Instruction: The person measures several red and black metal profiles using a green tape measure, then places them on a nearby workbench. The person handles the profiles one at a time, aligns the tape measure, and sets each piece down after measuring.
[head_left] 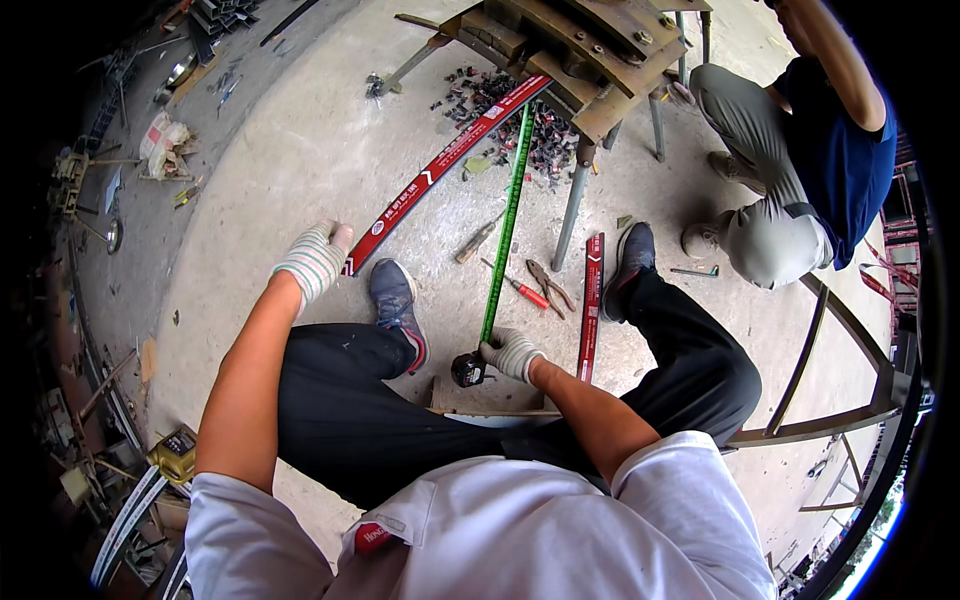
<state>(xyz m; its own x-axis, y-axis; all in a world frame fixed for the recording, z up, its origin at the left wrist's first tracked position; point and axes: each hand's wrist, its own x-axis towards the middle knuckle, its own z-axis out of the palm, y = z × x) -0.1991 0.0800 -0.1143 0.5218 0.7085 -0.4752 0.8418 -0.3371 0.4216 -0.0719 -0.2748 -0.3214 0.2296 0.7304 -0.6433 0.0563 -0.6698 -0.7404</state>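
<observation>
My left hand, in a striped knit work glove, is closed at the near end of a long, slightly curved strip with red printed film. The strip's far end reaches the metal stand. In the middle, my right hand, gloved the same way, is closed on a black tape measure. Its green blade is drawn out toward the stand, right of the strip; the blade's far tip is hard to make out. A shorter red strip lies on the floor beside my right foot.
Pliers, a red-handled screwdriver and a knife-like tool lie between my feet. Dark offcuts are heaped under the stand. A co-worker crouches at the right, near a curved metal frame. Clutter lines the left.
</observation>
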